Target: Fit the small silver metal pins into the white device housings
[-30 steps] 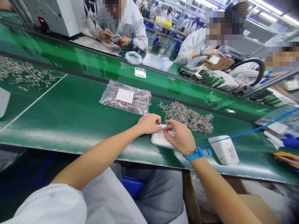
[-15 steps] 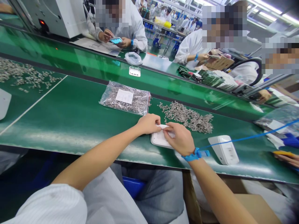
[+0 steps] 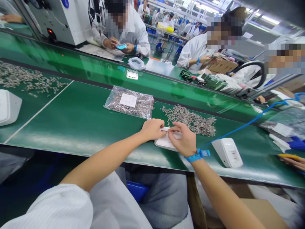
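Note:
A white plastic housing (image 3: pixel 164 143) lies on the green work surface in front of me. My left hand (image 3: pixel 153 128) is closed on its far left edge, fingers curled and thumb against the top. Above its right part is my right hand (image 3: pixel 184 138), thumb and fingertips pinched together; whatever sits between them is too small or hidden to make out. A blue wrist strap (image 3: pixel 196 156) circles my right wrist. Just beyond the hands lies a loose heap of small metal parts (image 3: pixel 190 119), and a clear bag of similar parts (image 3: pixel 130 101) with a white label is to its left.
Another white housing (image 3: pixel 228 153) stands to the right, beside the blue cord (image 3: pixel 247 122). At far left are a white housing (image 3: pixel 9 108) and more small metal parts (image 3: pixel 26 78). A flat white part (image 3: pixel 132 74) lies on the green strip beyond. Co-workers sit across; another person's hand (image 3: pixel 294 162) shows at right.
My right hand's fingertips have drawn slightly apart from my left thumb. The blue cord has shifted upward on the right. The view has turned a little left, bringing more of the far-left housing in.

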`<state>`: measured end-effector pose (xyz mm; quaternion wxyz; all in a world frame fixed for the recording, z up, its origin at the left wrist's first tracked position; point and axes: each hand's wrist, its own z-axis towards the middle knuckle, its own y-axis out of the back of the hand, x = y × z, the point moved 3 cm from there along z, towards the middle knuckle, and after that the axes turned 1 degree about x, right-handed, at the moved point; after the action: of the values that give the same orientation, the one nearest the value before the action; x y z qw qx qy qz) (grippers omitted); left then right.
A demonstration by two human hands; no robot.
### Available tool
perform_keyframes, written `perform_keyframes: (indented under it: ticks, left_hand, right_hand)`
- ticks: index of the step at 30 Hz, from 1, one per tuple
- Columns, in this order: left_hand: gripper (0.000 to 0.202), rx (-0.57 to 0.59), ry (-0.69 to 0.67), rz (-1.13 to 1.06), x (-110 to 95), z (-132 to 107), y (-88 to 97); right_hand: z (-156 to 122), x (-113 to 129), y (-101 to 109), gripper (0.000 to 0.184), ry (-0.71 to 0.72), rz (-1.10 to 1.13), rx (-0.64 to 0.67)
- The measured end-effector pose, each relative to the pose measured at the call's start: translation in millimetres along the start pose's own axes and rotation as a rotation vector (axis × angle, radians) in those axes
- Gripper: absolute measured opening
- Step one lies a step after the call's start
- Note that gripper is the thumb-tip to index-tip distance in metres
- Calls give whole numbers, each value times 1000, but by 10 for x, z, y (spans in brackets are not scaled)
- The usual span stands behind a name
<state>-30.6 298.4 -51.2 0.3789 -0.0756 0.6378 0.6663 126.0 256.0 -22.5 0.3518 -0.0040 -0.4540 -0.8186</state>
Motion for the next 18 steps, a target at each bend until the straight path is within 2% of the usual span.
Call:
perform_keyframes:
  ticks: [3, 5, 7, 11, 13, 15, 18]
  left_hand:
    - [11, 8, -56, 78, -8, 15, -18]
    - [9, 16, -77, 111, -12, 9, 4]
    - [8, 16, -76, 137, 1, -43, 67]
    - [7, -6, -27, 200, 167, -347, 334]
    - [6, -29, 20, 233, 319, -567, 520]
    - [6, -52, 70, 266, 470, -783, 704]
    - [8, -71, 124, 305, 622, -1017, 893]
  right_hand:
    - [-39, -58, 58, 29, -209, 229, -305]
    - [-93, -125, 115, 32, -284, 296, -434]
    - [-192, -254, 239, 34, -367, 184, -498]
    - [-596, -735, 699, 33, -575, -334, -598]
    - [-829, -1018, 876, 41, -641, -503, -520]
    - [-1044, -1226, 955, 54, -755, -639, -434]
    - [-1214, -1235, 900, 68, -864, -708, -316]
